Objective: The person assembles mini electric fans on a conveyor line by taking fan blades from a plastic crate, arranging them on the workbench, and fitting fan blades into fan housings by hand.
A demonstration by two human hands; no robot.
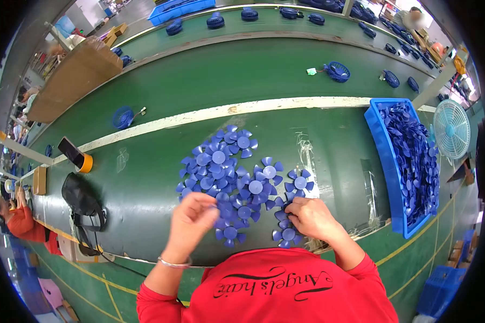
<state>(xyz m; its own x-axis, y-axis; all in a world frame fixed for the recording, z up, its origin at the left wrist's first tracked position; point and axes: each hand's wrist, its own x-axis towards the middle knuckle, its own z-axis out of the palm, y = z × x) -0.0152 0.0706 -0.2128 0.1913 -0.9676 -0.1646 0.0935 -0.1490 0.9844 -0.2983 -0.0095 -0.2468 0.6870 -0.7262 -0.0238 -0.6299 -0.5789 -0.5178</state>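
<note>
nearest the wearer, on the near side of the pile of blue fan blades [218, 157], is a red shirt [210, 269] with black lettering. the left hand [191, 219], a bracelet [175, 264] at its wrist, is over the pile's near left edge. its thumb and fingertips are drawn together; i cannot tell whether a blade is pinched between them. the right hand [312, 217] is at the pile's near right edge, fingers curled down at a few looser blades [288, 234]; whether it grasps one or only touches it, i cannot tell. the pile itself lies on a dark green worktop [145, 188], blades overlapping, many with their round hubs up.

well to the right of the pile, a blue crate [389, 167] holds many more blades, with a pale blue fan [451, 129] just past it. well to the left of the pile are a black bag [83, 196] and, beyond it, a phone [69, 149] touching a yellow-orange roll [85, 163].

beyond the pile runs a white strip [226, 111], then a green belt [199, 81] carrying blue fan housings [337, 71]. farthest behind the pile is a blue tray [180, 9].
</note>
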